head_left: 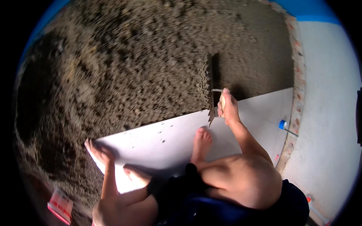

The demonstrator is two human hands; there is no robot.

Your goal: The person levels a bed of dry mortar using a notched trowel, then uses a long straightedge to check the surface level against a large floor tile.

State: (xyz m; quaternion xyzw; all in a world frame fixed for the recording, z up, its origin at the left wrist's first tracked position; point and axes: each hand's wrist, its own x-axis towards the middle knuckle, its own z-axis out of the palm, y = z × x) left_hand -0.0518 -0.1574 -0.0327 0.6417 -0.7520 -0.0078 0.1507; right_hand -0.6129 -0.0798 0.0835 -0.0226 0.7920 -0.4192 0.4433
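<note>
My right hand [229, 108] is wrapped round the pale handle of a notched trowel [210, 79]. The trowel's blade stands on edge on the grey-brown mortar [151, 64], with a small ridge of loose mortar along its left side. Its toothed near end reaches over the edge of a large white tile [169, 132]. On the left, my left hand [100, 151] lies at the tile's far left corner with its fingers stretched out and nothing held. Crumbs of mortar dot the tile. To the right of the blade the mortar is smoother; to the left it is lumpy.
My bare feet stand on the tile, knees bent. A whitewashed wall [328, 75] with a rough brick strip [298, 67] at its base runs along the right. A blue-capped pipe end [283, 124] sticks out there. A red-and-white packet [60, 205] lies at lower left.
</note>
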